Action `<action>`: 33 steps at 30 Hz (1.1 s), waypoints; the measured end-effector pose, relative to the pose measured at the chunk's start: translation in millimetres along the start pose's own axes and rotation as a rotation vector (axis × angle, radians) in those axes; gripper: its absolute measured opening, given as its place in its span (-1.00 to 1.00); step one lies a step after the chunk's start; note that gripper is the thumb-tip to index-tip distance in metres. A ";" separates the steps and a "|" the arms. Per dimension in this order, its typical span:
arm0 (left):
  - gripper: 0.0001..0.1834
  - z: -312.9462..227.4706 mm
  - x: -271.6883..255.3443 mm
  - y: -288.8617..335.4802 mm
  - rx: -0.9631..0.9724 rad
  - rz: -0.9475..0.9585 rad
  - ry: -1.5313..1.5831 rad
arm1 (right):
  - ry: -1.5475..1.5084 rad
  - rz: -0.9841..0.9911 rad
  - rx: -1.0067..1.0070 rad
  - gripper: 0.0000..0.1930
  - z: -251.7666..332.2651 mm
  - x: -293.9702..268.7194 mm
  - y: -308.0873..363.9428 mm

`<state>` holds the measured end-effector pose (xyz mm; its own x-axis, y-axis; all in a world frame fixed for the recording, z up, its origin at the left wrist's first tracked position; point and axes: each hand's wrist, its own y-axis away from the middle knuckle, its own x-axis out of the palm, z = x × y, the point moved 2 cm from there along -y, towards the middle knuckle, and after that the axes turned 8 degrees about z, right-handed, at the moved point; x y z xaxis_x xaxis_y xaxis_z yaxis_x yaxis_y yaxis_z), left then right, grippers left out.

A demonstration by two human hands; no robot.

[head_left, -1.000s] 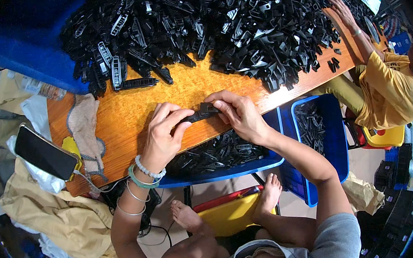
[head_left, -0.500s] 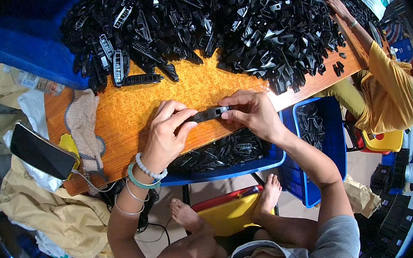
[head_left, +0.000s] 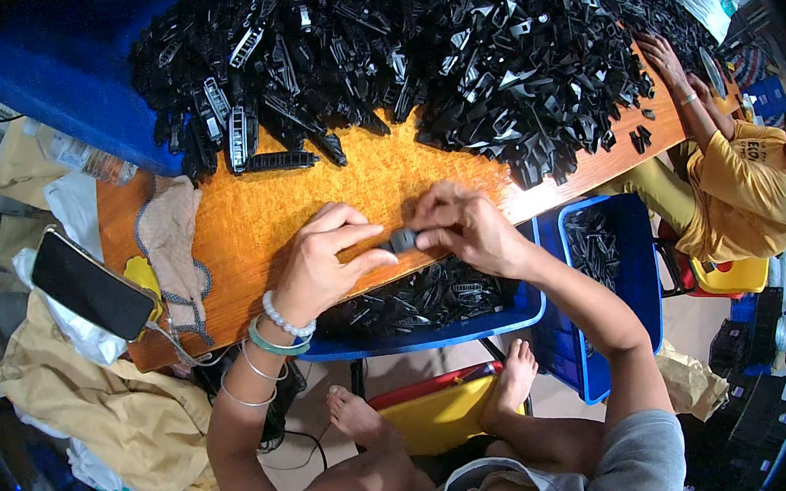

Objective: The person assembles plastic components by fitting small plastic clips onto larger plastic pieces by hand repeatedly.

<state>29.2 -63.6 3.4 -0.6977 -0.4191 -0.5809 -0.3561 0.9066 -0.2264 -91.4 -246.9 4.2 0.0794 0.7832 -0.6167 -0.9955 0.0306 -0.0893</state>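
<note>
Yellow seat [head_left: 452, 415]: low at the near side, between the person's bare feet, with a red edge showing along its far side.
Tan sheet [head_left: 96, 407]: crumpled at the near left, just beside the tabletop.
Blue bin [head_left: 421, 339]: in front of the tabletop's near edge, loaded with small black pieces.
Blue crate [head_left: 594, 389]: right of the bin, upright, with more black pieces inside.
Phone [head_left: 89, 284]: dark-screened, tilted at the left end, a pale cable running from it.
Left hand [head_left: 324, 262]: thumb and forefinger nearly closed, pinching the left end of a black part; bracelets [head_left: 283, 327] circle the wrist.
Right hand [head_left: 469, 229]: fingers curled, thumb at the part's right end; blurred, so I cannot tell how firmly it grips.
Black part [head_left: 402, 241]: between the two hands, over the tabletop's near edge, largely covered by fingers.
Tabletop [head_left: 248, 212]: orange-brown wood, with a beige cloth [head_left: 170, 234] lying at its left end.
Ribbed strip [head_left: 281, 161]: flat, beyond the hands, at the near edge of the heap.
Heap [head_left: 509, 73]: black pieces massed across the far side.
Co-worker [head_left: 747, 183]: far right, in yellow, one hand beside the heap.
</note>
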 end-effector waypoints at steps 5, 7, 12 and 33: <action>-0.66 18.8 -46.6 -9.5 -0.073 -0.226 -0.537 | 0.056 0.044 0.067 -0.81 2.7 -42.1 38.2; -0.63 29.5 -58.4 -10.3 -0.109 -0.186 -0.745 | 0.305 -0.239 0.201 -0.81 -4.5 -61.5 47.9; -0.67 12.6 -33.7 -16.0 -0.125 -0.064 -0.638 | 0.568 -0.371 0.333 -0.70 -45.7 -65.5 61.2; -0.72 -19.7 24.9 2.3 -0.025 -0.133 -0.110 | 0.143 -0.189 0.261 -0.70 -12.9 -41.7 21.6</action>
<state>-1.3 -72.9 3.8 -0.5716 -0.5265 -0.6293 -0.4573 0.8412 -0.2885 -115.6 -286.9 17.9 0.2513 0.6546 -0.7129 -0.9407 0.3385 -0.0207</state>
